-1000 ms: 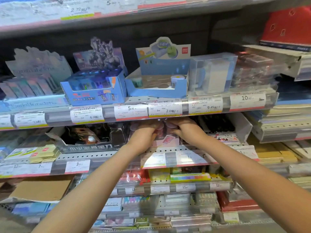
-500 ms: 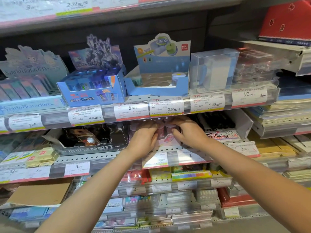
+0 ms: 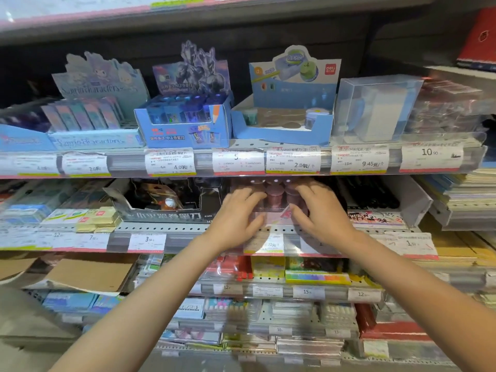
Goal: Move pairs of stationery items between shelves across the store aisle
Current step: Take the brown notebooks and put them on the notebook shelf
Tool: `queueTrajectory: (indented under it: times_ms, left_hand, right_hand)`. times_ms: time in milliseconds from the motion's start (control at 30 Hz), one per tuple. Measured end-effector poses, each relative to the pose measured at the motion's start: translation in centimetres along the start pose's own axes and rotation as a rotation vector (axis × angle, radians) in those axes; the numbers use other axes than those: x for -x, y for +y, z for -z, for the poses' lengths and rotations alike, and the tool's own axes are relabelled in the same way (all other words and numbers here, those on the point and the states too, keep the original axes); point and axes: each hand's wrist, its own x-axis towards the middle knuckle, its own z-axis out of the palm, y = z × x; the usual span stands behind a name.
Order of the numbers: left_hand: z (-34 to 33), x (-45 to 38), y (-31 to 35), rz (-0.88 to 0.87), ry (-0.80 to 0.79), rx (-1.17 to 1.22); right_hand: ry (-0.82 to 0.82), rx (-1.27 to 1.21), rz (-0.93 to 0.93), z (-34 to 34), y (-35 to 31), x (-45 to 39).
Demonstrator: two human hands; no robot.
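My left hand and right hand reach into the second shelf, either side of the small pink display tray that holds the dusky pink cylindrical sharpeners. Both grips look half-curled against the tray's front corners; I cannot tell whether either has closed on a sharpener yet. To do this well, I should pinch one cylinder in each hand near its top, lift straight up clear of the tray wall, and keep my knuckles below the price rail just above.

On the top shelf, from the left edge: the pale blue cartoon-character box is packed with upright pastel packets; the dark blue hero-print box looks full of blue pieces; the light blue cardboard tray with round holes is nearly bare, one greenish pot at its left and one pale pot at its right; the clear plastic case holds a white-and-blue block.
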Motion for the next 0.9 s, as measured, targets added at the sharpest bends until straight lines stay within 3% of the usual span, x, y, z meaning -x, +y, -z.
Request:
queueTrajectory:
  times_ms: [133, 533, 733, 900]
  left_hand:
    - [1.4, 3.5, -0.3, 0.086, 0.076, 0.050]
    - [7.6, 15.2, -3.9, 0.503, 0.168, 0.162]
    - [10.3, 24.6, -9.7, 0.674, 0.187, 0.170]
    - [14.0, 31.8, -16.7, 0.816, 0.212, 0.192]
  right_hand:
    - [0.097, -0.192, 0.130, -0.7, -2.3, 1.6]
    - [-0.236, -0.596, 0.174, -5.6, -14.1, 0.3]
    - [-0.375, -0.613, 0.207, -11.2, -22.5, 0.5]
    - [-0.427, -0.645, 0.094, -16.9, -30.4, -0.8]
